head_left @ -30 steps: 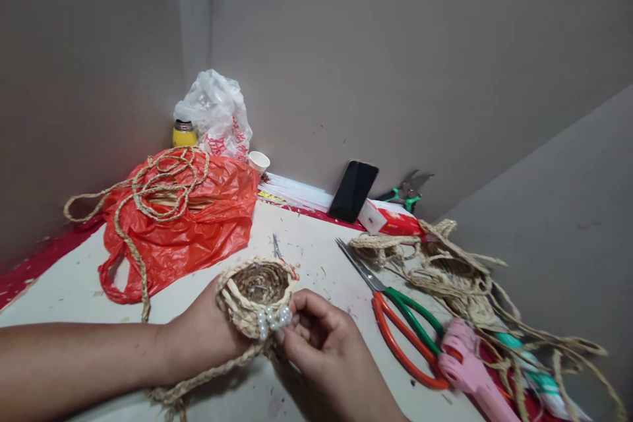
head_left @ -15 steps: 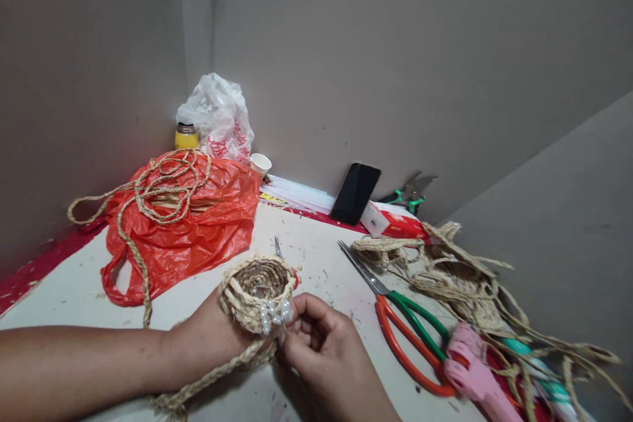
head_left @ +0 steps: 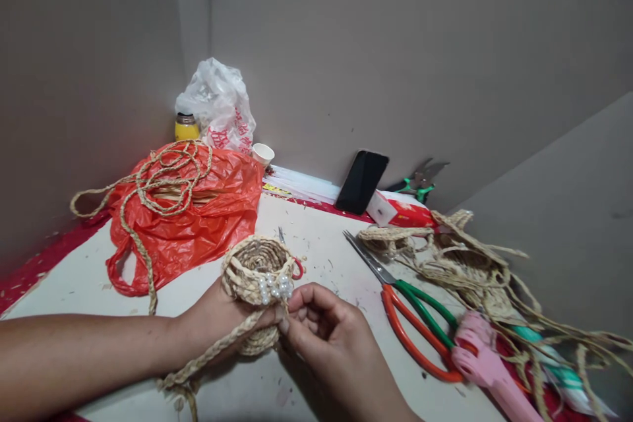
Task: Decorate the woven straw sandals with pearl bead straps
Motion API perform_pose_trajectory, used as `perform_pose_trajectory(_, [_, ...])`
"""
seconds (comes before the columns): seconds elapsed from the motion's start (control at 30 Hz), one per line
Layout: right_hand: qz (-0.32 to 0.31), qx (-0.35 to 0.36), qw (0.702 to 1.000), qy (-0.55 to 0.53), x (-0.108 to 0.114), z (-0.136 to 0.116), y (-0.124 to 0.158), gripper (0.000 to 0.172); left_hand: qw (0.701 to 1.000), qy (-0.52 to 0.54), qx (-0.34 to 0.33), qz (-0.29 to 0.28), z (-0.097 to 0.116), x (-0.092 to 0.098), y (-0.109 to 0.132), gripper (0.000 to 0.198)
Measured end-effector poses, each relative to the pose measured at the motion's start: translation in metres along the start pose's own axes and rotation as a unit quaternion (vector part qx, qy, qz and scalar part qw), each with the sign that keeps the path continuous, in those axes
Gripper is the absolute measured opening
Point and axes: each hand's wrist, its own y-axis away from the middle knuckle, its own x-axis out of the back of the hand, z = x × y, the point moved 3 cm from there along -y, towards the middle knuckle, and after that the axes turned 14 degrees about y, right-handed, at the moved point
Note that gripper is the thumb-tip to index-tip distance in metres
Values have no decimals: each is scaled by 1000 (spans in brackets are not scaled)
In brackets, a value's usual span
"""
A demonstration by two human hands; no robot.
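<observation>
My left hand point(head_left: 217, 313) is wrapped around a small coiled straw basket point(head_left: 243, 285), its round opening tilted up toward me. White pearl beads point(head_left: 277, 287) cluster on the basket's near right side. Below it, a round coiled straw piece point(head_left: 260, 341) shows, partly hidden by my left hand. A thick braided straw cord point(head_left: 212, 351) runs from there across my left wrist. My right hand point(head_left: 333, 336) has thumb and forefinger pinched together just under the beads, on what looks like a thin strand. Behind the basket lies a small pair of scissors point(head_left: 298, 268) with a red handle, mostly hidden.
Large scissors point(head_left: 420, 323) and a pink glue gun point(head_left: 482, 349) lie to the right, beside tangled straw braid point(head_left: 475, 264). A red plastic bag point(head_left: 198, 231) with braided cord sits at left. A phone point(head_left: 362, 181) leans on the back wall near green-handled pliers point(head_left: 422, 181).
The basket has shifted and tipped slightly, so the coiled piece beneath it now shows. My right hand keeps its pinch near the beads. The whole view has shifted a little.
</observation>
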Motion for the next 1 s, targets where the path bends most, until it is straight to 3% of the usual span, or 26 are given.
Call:
perform_pose_trajectory(0.3, [-22, -30, 999, -32, -4, 10, 0, 16, 998, 60, 21, 3, -3, -5, 0, 26])
perform_pose_trajectory(0.5, [-22, -27, 999, -36, -3, 9, 1, 17, 997, 66, 4, -45, -4, -4, -1, 17])
perform_pose_trajectory(0.8, [-63, -49, 995, -61, 4, 3, -2, 23, 1000, 24, 4, 7, 2, -4, -2, 22])
perform_pose_trajectory(1.0, [-34, -24, 999, -35, 2, 5, -3, 21, 998, 62, 27, 8, 2, -6, -6, 24])
